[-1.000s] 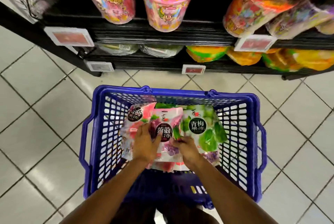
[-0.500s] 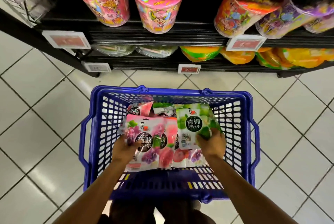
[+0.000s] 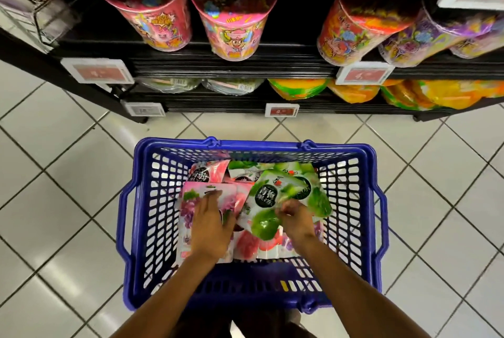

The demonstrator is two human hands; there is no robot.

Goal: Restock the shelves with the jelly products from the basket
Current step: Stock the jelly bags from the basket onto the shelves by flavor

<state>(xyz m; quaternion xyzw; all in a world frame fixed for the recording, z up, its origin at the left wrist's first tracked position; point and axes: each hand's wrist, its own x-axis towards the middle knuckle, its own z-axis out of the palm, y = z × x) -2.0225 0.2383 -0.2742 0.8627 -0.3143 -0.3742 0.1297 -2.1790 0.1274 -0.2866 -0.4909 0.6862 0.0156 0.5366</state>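
A blue plastic basket (image 3: 136, 228) stands on the tiled floor below me with several jelly pouches inside. My left hand (image 3: 211, 224) lies flat, fingers spread, on a pink grape jelly pouch (image 3: 191, 206) at the left of the pile. My right hand (image 3: 296, 219) pinches the lower edge of a green plum jelly pouch (image 3: 275, 201), which is tilted up over the others. More pink and green pouches (image 3: 215, 172) lie behind, toward the basket's far wall.
A black shelf unit (image 3: 231, 63) stands just beyond the basket. Pink tubs (image 3: 152, 18) and orange and purple tubs (image 3: 354, 32) sit on its upper level, yellow-green bags (image 3: 297, 88) on the lowest. Price tags (image 3: 282, 110) hang on the shelf edges. White floor tiles surround the basket.
My left hand has slid from the pink pouch's edge onto its face. My right hand has come inward and tilted the green pouch leftward over the pile. The view has shifted slightly.
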